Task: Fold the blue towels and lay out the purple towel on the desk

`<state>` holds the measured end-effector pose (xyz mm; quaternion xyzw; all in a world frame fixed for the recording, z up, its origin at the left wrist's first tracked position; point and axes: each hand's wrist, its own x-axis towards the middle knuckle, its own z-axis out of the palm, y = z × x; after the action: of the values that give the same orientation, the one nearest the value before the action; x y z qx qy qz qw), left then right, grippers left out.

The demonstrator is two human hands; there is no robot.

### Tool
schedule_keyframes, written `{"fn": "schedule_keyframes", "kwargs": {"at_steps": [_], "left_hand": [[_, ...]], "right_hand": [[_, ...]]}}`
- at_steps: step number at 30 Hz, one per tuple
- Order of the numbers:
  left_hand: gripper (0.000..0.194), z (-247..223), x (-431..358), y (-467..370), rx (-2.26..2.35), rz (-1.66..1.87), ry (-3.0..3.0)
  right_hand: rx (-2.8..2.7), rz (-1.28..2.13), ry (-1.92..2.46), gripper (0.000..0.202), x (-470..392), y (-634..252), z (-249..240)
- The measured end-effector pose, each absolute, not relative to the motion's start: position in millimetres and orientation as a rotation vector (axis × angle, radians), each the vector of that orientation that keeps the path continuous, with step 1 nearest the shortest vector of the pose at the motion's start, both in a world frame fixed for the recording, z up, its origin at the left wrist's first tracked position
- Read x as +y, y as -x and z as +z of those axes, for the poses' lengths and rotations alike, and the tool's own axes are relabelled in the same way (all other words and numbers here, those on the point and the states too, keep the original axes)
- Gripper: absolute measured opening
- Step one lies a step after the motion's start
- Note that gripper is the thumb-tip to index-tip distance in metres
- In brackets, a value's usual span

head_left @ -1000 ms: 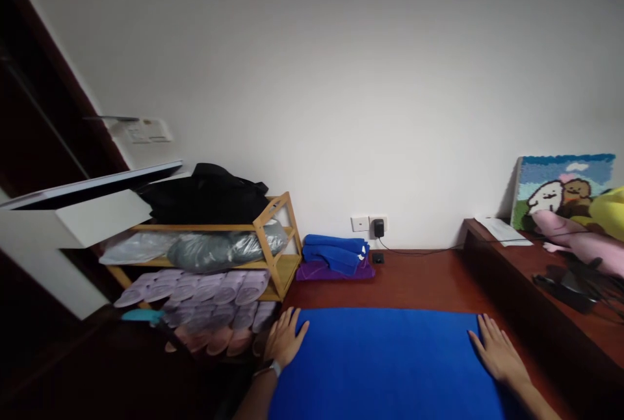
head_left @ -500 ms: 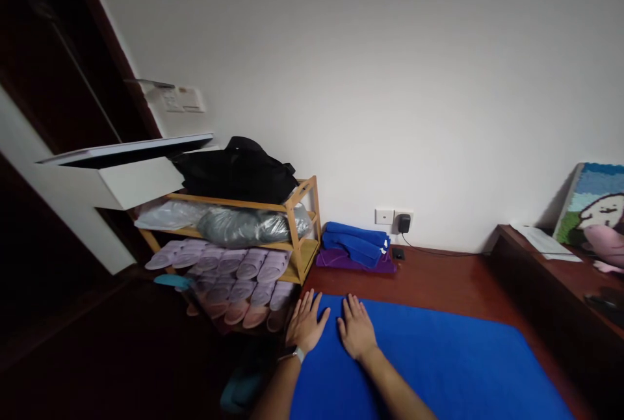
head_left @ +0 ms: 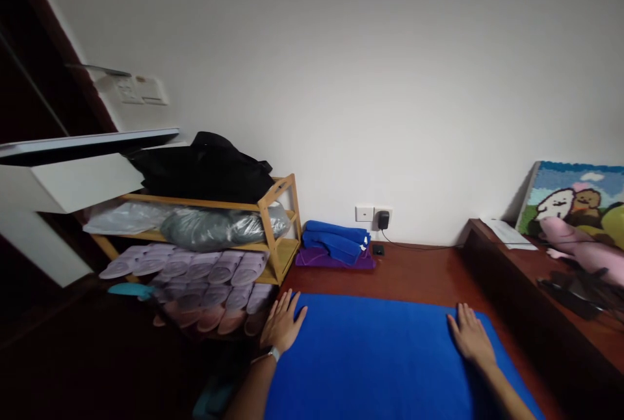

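A blue cloth [head_left: 370, 348] lies spread flat on a reddish-brown wooden tabletop [head_left: 419, 274]. Its far left corner is under or beside my left hand [head_left: 283, 324], which rests open with the fingers reaching forward and a watch on the wrist. Near the far right corner of the cloth, my right hand [head_left: 472, 335] lies flat with its fingers stretched out. Neither hand grips anything. Behind the cloth, against the wall, folded blue cloths [head_left: 336, 242] sit on a folded purple cloth [head_left: 331, 259].
Left of the table stands a wooden rack [head_left: 280, 238] with several lilac slippers [head_left: 209, 267], plastic-wrapped bundles and a black bag [head_left: 209, 170]. A plugged-in black adapter [head_left: 383, 219] trails a cable along the wall. A raised ledge at right holds papers [head_left: 507, 234] and a pink plush toy [head_left: 580, 248].
My right hand has slid right across the cloth, from near my left hand to the far right corner. My left hand stays at the left corner. The view has turned slightly right.
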<state>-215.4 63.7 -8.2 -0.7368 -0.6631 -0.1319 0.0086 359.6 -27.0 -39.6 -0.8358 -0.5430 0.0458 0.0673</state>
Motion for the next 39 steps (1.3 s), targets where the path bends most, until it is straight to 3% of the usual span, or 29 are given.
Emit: {"fn": "schedule_keyframes", "kwargs": {"at_steps": [5, 18, 22, 27, 31, 35, 39], "left_hand": [[0.066, -12.3, 68.8, 216.8, -2.073, -0.402, 2.286], [0.067, -7.9, 63.0, 215.7, -2.075, -0.375, 2.309], [0.068, -9.2, 61.0, 216.9, -2.075, -0.39, 2.324], [0.068, -12.5, 61.3, 217.8, -2.068, -0.409, 2.316], [0.066, -15.8, 62.7, 218.3, -2.066, -0.412, 2.304], [0.064, -16.9, 63.2, 219.1, -2.053, -0.418, 2.302], [0.063, -16.4, 64.1, 219.1, -2.033, -0.444, 2.301]], "right_hand": [[-1.588, 0.119, 2.567, 0.091, -39.0, -419.6, -57.1], [-1.51, 0.078, 2.445, 0.091, -37.9, -406.5, -51.1], [-1.55, 0.03, 2.077, 0.089, -18.2, -322.1, -24.6], [-1.722, 0.429, 1.678, 0.075, 6.0, -116.2, 20.7], [-2.072, 0.583, 1.555, 0.072, 13.8, 6.8, 29.0], [-2.14, 0.567, 1.692, 0.069, 16.1, 19.9, 19.9], [-2.065, 0.441, 1.861, 0.07, 9.8, -65.3, 5.9]]}}
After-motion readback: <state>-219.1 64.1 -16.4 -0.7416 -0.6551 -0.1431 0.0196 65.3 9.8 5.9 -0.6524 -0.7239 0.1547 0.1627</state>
